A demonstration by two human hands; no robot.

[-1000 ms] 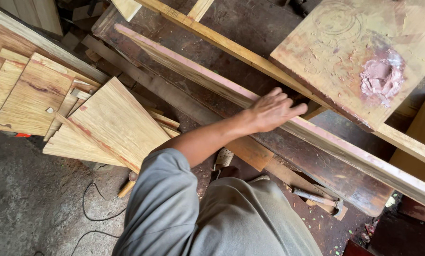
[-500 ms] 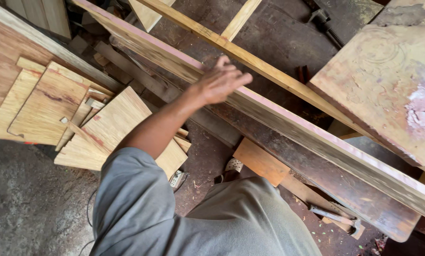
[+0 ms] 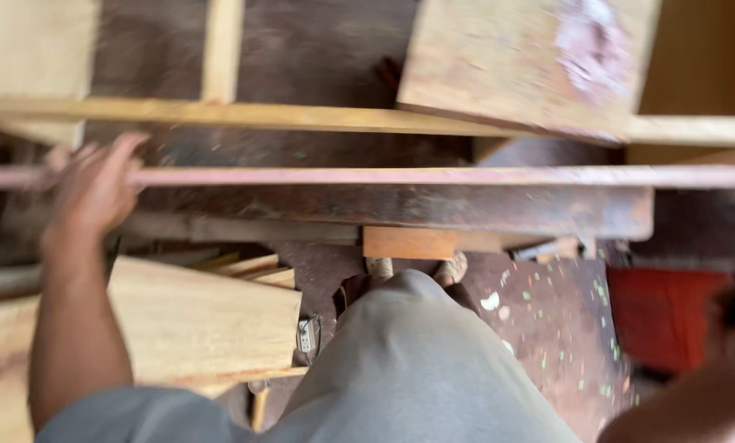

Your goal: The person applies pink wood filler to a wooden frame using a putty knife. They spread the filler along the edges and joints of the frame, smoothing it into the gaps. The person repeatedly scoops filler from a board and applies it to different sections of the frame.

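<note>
Timber fills a blurred workshop view: a dark, worn plank (image 3: pixel 400 209) runs across the middle, its reddish upper edge level from side to side. Behind it lies a pale long batten (image 3: pixel 318 116), with a scuffed board (image 3: pixel 523 61) resting over it at upper right. A light wooden panel (image 3: pixel 195 316) sits low on the left, beside the person's grey-clad leg (image 3: pixel 416 361). The left hand (image 3: pixel 96 184) reaches onto the plank's edge at far left, fingers spread; whether it grips cannot be told. The right hand is out of view.
</note>
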